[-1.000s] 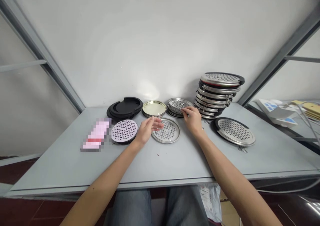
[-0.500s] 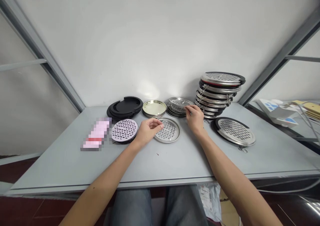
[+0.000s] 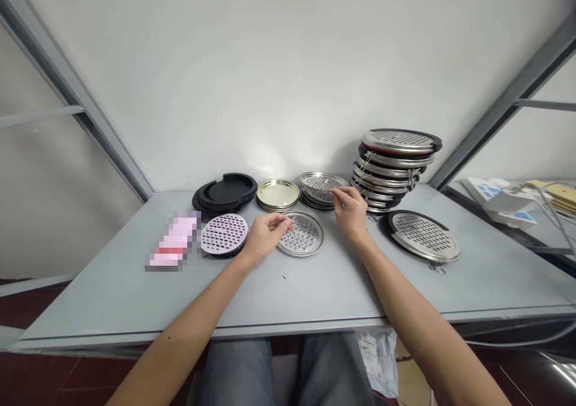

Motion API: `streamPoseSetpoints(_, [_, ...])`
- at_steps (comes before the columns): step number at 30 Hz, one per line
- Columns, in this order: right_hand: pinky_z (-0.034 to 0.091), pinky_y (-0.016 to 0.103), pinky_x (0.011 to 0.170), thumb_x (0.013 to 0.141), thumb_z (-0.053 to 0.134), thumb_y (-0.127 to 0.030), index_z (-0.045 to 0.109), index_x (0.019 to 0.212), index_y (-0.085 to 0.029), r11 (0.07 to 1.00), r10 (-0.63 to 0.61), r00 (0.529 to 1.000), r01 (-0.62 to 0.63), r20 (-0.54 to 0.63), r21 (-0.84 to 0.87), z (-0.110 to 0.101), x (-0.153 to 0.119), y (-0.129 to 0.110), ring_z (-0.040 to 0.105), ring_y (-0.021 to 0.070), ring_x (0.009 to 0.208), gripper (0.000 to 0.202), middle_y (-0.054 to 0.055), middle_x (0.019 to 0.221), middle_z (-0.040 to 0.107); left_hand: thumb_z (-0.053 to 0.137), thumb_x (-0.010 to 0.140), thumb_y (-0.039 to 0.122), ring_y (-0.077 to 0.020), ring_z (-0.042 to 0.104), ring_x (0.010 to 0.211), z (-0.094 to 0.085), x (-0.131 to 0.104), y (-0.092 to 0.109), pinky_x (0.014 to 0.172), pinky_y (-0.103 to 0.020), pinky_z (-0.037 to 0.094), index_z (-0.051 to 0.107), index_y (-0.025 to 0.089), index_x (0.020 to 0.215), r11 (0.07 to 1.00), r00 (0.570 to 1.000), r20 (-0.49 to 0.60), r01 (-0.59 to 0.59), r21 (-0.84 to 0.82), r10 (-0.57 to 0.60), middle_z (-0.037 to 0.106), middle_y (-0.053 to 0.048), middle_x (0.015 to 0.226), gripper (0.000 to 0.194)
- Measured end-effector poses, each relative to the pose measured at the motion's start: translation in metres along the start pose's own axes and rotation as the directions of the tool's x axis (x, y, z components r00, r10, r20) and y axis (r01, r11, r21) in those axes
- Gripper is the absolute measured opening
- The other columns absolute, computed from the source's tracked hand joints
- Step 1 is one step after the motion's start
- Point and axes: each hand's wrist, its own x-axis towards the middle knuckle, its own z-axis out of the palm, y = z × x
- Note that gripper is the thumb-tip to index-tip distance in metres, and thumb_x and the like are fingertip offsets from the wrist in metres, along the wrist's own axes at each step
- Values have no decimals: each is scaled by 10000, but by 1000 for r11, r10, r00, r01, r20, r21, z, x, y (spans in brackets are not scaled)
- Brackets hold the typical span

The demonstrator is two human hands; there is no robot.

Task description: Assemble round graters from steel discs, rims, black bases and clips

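Observation:
My left hand [image 3: 269,233] is closed in a pinch over the left side of a round metal grater disc [image 3: 304,238] lying on the table; whatever its fingertips hold, if anything, is too small to make out. With thumb and fingers closed, my right hand [image 3: 350,209] grips the near right side of the top grater disc [image 3: 320,182]. That disc sits slightly raised over a stack of similar discs [image 3: 315,204]. Beside the stack are piled shallow gold-toned round lids [image 3: 278,194]. Left of my left hand lies a pale round grater disc [image 3: 224,234] on a dark base.
Black ring-shaped bases [image 3: 225,191] are piled at the back left, near a blurred pink item [image 3: 175,241]. A tall stack of black-rimmed graters [image 3: 391,169] stands at the back right. Another grater [image 3: 423,235] lies before it on the grey table [image 3: 315,298].
The top disc of the grater stack has risen slightly and shifted at my right hand's fingers. My left hand has barely moved.

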Motion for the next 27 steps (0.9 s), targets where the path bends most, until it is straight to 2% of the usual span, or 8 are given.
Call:
streamPoseSetpoints(9, [530, 363, 772, 885, 574, -259, 735, 951, -231, 993, -7, 991, 22, -131, 113, -5, 0, -29, 642, 200, 828, 176, 70, 907, 669, 639, 735, 208, -173, 688, 757, 1, 0, 3, 772, -323, 547, 668, 138, 794, 999, 999, -11, 30, -14, -30, 728, -67, 798, 96])
streamPoseSetpoints(12, [531, 360, 766, 877, 585, -248, 736, 934, -227, 987, -5, 988, 30, -156, 160, -9, 1, -40, 643, 195, 806, 163, 65, 891, 675, 604, 724, 156, -171, 686, 775, 1, 1, 3, 777, -314, 539, 668, 140, 810, 1000, 1000, -14, 23, -4, -23, 726, -64, 807, 108])
streamPoseSetpoints(17, [525, 359, 759, 858, 613, -262, 735, 887, -221, 968, 59, 975, -4, -212, 250, -18, 6, -59, 641, 200, 827, 132, 61, 878, 682, 602, 779, 208, -186, 678, 802, -1, 2, -2, 754, -319, 538, 658, 138, 873, 994, 999, -39, -11, 105, 15, 708, -79, 832, 130])
streamPoseSetpoints(19, [518, 349, 736, 850, 624, -283, 732, 879, -214, 942, 131, 967, -52, -220, 330, -21, 9, -64, 636, 201, 839, 131, 61, 887, 679, 609, 801, 235, -184, 667, 814, -1, 1, -5, 750, -320, 536, 636, 145, 979, 966, 989, -101, -78, 247, 106, 693, -85, 903, 201])
streamPoseSetpoints(21, [508, 342, 729, 837, 640, -316, 727, 857, -205, 893, 234, 951, -129, -200, 432, -23, 10, -66, 627, 195, 829, 142, 56, 870, 674, 624, 806, 243, -189, 655, 869, -2, -1, -9, 783, -339, 531, 568, 170, 1148, 887, 956, -143, -175, 428, 257, 661, -95, 1046, 354])
streamPoseSetpoints(23, [499, 330, 698, 818, 654, -367, 721, 842, -199, 808, 348, 929, -228, -128, 543, -24, 12, -64, 610, 177, 766, 183, 40, 815, 662, 649, 801, 255, -212, 635, 976, -2, -3, -11, 848, -376, 517, 429, 213, 1320, 790, 920, -117, -250, 559, 374, 593, -109, 1208, 565])
streamPoseSetpoints(25, [482, 307, 634, 786, 677, -416, 719, 838, -197, 692, 436, 900, -329, -10, 643, -24, 13, -61, 573, 152, 678, 229, 21, 751, 641, 683, 790, 294, -251, 589, 1109, -1, -5, -12, 916, -414, 493, 244, 255, 1440, 737, 915, -63, -280, 615, 400, 500, -131, 1340, 785])
streamPoseSetpoints(27, [454, 286, 582, 747, 707, -438, 720, 819, -198, 573, 477, 871, -409, 117, 710, -24, 14, -59, 528, 130, 618, 252, 6, 710, 621, 711, 776, 347, -290, 512, 1233, -1, -7, -12, 973, -443, 463, 72, 279, 1489, 725, 928, -25, -273, 632, 371, 399, -150, 1440, 960])
